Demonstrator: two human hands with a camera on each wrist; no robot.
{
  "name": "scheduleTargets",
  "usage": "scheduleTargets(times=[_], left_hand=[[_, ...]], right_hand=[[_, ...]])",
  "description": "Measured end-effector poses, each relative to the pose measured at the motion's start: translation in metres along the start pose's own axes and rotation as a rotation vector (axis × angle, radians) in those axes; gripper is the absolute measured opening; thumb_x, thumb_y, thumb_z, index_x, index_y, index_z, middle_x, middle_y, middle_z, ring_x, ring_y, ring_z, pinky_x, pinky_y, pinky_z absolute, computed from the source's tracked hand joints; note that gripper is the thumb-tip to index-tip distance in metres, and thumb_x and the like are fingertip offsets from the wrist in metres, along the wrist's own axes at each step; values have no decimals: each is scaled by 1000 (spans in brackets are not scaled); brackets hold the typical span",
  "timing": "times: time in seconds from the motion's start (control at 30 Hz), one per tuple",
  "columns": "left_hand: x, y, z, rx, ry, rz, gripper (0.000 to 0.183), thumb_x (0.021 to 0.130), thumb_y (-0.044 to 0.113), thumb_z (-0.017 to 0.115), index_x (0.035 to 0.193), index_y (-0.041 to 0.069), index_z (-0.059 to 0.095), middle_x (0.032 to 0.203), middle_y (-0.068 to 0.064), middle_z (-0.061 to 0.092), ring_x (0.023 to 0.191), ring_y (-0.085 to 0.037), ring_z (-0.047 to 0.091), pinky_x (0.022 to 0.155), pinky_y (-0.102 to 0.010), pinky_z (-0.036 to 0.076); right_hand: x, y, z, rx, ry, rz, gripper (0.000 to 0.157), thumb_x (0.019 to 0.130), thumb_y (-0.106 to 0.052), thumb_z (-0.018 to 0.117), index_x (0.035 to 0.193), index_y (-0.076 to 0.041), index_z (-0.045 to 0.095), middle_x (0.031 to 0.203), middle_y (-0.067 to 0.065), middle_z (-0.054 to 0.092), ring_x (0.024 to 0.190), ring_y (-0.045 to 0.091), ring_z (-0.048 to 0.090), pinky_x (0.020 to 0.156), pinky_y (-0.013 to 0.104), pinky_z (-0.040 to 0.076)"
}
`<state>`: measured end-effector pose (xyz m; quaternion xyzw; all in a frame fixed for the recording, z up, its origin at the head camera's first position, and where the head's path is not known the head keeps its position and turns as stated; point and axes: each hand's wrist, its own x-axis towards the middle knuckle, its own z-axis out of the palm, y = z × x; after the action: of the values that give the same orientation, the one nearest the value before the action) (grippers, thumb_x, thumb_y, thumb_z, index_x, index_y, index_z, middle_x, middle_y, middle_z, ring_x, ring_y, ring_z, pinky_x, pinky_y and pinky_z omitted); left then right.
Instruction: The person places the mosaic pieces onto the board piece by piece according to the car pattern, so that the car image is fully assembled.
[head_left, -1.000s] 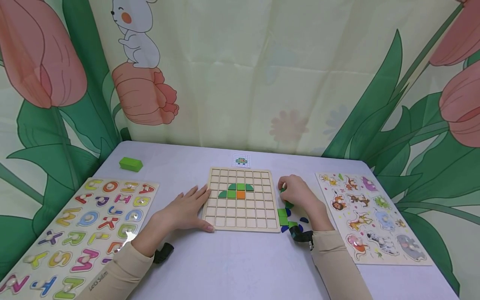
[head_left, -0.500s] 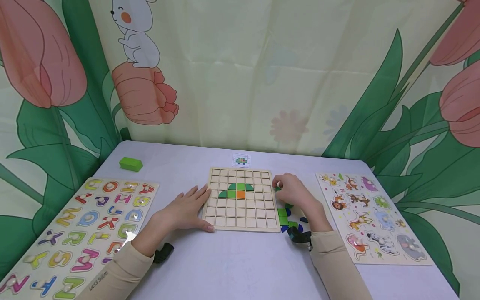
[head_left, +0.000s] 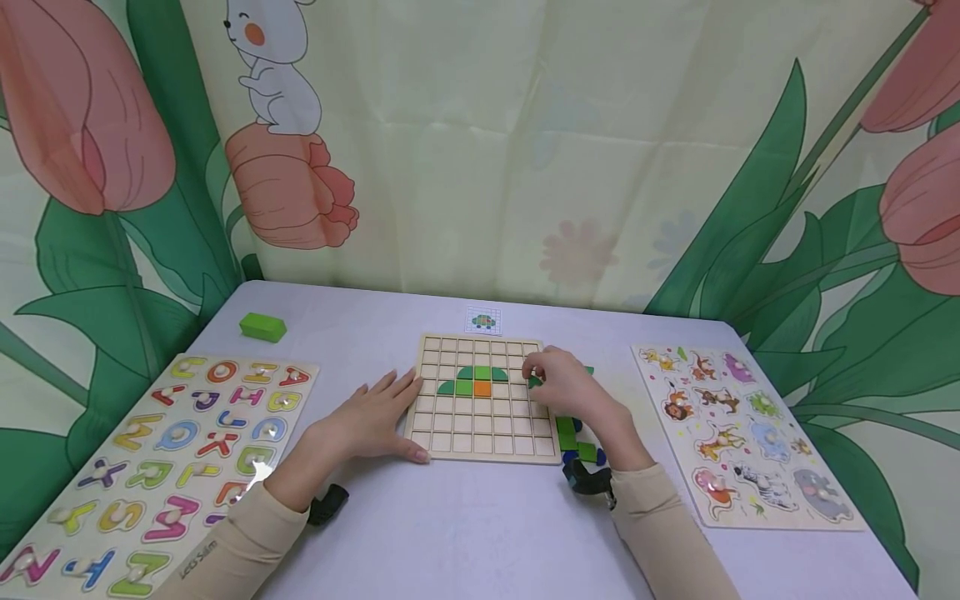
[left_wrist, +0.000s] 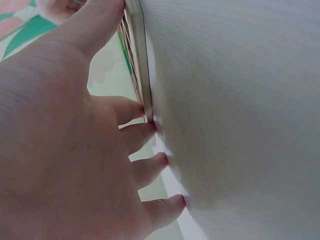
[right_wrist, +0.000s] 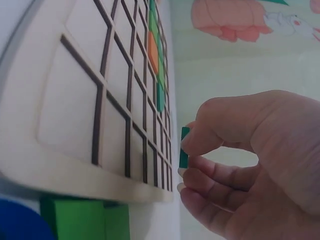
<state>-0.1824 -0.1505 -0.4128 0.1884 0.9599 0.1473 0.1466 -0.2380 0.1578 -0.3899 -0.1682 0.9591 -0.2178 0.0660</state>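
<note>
A wooden grid board (head_left: 480, 429) lies mid-table. Set in its cells are an orange square (head_left: 482, 389), light green squares (head_left: 463, 388) and dark green curved-edged pieces (head_left: 446, 388). Above the right part of the board, my right hand (head_left: 573, 387) pinches a small dark green tile (right_wrist: 184, 145) between thumb and fingers; its full outline is hidden. My left hand (head_left: 367, 421) has its fingers spread, and rests along the board's left edge. In the left wrist view, fingertips (left_wrist: 165, 159) meet the tablecloth beside the board's side.
Green squares (head_left: 566, 433) and blue pieces (head_left: 601, 457) lie against the board's right side, partly under my right wrist. A small pattern card (head_left: 483, 320) is behind the board. A letter puzzle (head_left: 174, 462), an animal puzzle (head_left: 750, 450) and a green block (head_left: 262, 327) lie around.
My right hand has moved left from beside the board to over its right columns, carrying the dark green tile. The left hand has stayed in place.
</note>
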Motion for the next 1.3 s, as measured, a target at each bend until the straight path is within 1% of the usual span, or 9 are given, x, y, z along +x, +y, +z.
scheduleTargets(times=[0.27, 0.53, 0.73, 0.9, 1.3], left_hand=[[1, 1, 0, 7, -2, -3, 118, 71, 70, 75, 159, 11, 23, 168, -7, 16, 155, -37, 13, 118, -67, 20], [3, 0, 1, 3, -3, -4, 119, 71, 70, 75, 159, 11, 23, 168, -7, 16, 155, -37, 13, 118, -67, 19], [2, 0, 1, -2, -4, -1, 118, 71, 70, 75, 159, 11, 22, 168, -7, 16, 155, -37, 13, 118, -67, 19], [3, 0, 1, 2, -6, -2, 118, 71, 71, 74, 159, 11, 22, 168, -6, 15, 155, -37, 13, 118, -67, 19], [2, -1, 0, 3, 0, -2, 120, 70, 72, 74, 159, 11, 22, 168, -7, 15, 155, -37, 13, 118, -67, 19]], right_hand=[[1, -10, 12, 13, -6, -34, 26, 77, 1, 65, 97, -14, 71, 94, 5, 58, 85, 21, 50, 66, 30, 42], [2, -15, 18, 27, -25, -61, 27, 77, 2, 65, 98, -14, 71, 93, 4, 57, 84, 20, 50, 66, 30, 42], [5, -18, 23, 4, -29, -85, 27, 77, 2, 66, 97, -16, 71, 91, 4, 57, 82, 19, 49, 67, 29, 41], [6, -23, 26, 1, -23, -102, 26, 77, 3, 65, 94, -15, 71, 88, 5, 57, 80, 19, 47, 66, 30, 40], [9, -25, 30, -29, -11, -108, 25, 79, 0, 66, 96, -17, 72, 88, 2, 57, 80, 17, 47, 66, 28, 40]])
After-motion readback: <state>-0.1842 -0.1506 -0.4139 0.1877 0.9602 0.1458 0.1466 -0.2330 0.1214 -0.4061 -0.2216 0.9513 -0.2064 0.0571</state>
